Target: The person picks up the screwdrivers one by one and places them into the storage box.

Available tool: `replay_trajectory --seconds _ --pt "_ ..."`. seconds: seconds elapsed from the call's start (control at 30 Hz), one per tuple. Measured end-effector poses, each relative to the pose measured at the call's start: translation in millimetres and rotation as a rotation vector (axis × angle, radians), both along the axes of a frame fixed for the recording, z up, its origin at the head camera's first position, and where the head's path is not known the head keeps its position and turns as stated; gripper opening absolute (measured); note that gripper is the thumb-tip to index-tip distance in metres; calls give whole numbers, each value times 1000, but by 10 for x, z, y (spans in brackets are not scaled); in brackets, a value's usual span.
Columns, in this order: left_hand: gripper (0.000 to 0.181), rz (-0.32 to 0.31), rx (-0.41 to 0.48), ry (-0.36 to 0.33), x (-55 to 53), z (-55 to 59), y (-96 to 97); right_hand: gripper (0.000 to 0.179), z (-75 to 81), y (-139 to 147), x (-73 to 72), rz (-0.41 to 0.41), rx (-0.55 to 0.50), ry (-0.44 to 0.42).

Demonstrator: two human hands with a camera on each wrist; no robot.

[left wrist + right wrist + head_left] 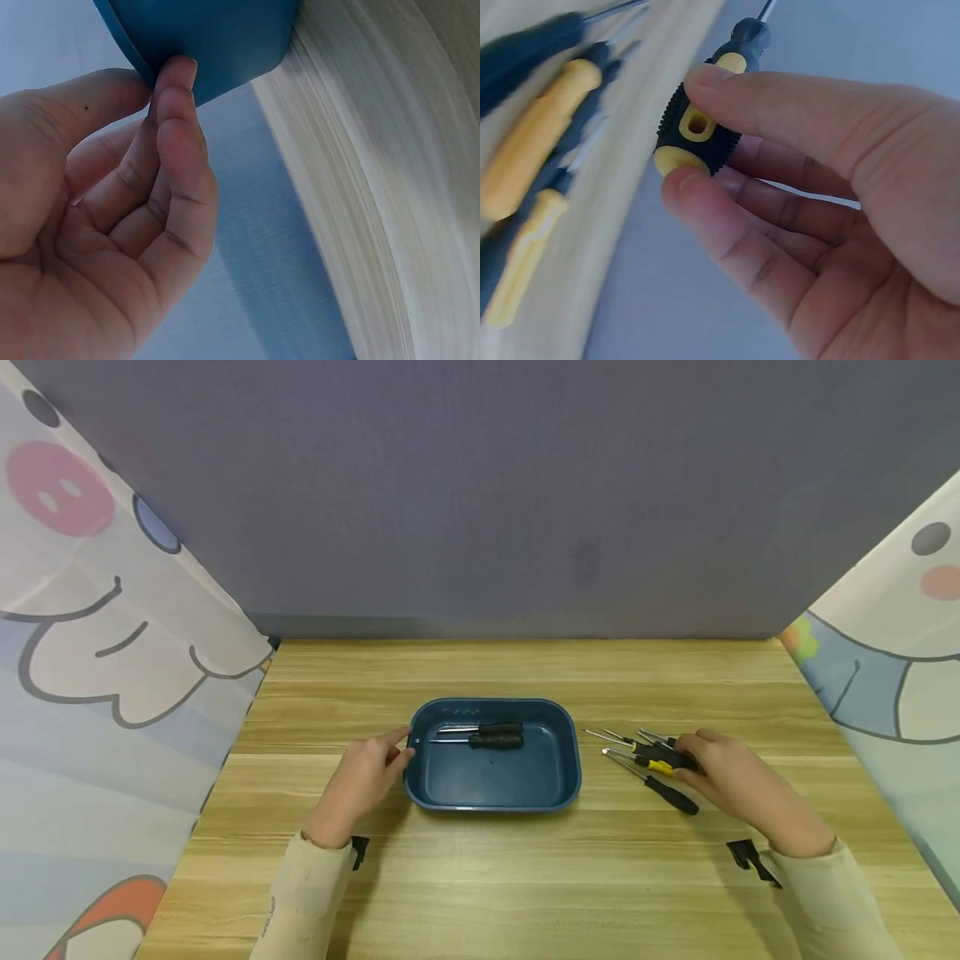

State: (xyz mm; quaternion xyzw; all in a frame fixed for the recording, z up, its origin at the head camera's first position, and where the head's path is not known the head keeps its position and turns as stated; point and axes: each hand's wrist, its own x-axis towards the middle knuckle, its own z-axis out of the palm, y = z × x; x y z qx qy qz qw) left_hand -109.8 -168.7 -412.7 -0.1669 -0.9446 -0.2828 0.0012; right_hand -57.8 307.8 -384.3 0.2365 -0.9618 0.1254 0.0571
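A blue rectangular tray (487, 785) stands on the table; two screwdrivers with black handles (495, 741) lie inside it, shafts to the left. My left hand (363, 781) is at the tray's left end, thumb and fingertips pinching its rim, as the left wrist view shows at the tray wall (225, 37). To the tray's right, my right hand (727, 777) grips a black and yellow screwdriver (712, 146) by its ridged handle, thumb on one side and fingers on the other. Several more screwdrivers (660, 766) lie beside that hand, one black-handled screwdriver (672, 795) nearest me.
The wood-grain table (495, 885) ends at a grey-purple panel (495, 527) at the back. Cartoon-printed cloth (90, 693) hangs along the left side, and similar printed cloth (915, 710) borders the right.
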Motion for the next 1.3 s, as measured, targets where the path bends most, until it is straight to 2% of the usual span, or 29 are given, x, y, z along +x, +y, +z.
replay_trajectory --seconds 0.2,0.4,0.53,0.63,0.8,1.03,1.3 --pt "38 6 -2 2 11 3 -8 22 207 -309 -175 37 12 -42" --pt "38 6 -6 3 15 9 1 18 299 -678 -358 114 -8 -54" --pt "39 6 -9 -13 14 15 7 17 286 -905 -482 153 -11 -58" --pt "39 5 -9 -20 17 20 8 20 276 -1079 -574 176 26 -63" --pt "38 1 -7 -11 15 21 3 24 286 -1390 -722 209 76 -119" --pt "38 8 -10 -6 15 21 5 16 201 -1723 -919 267 135 -137" --pt "37 6 -9 8 4 13 2 15 50 -1938 -1058 251 193 -151"
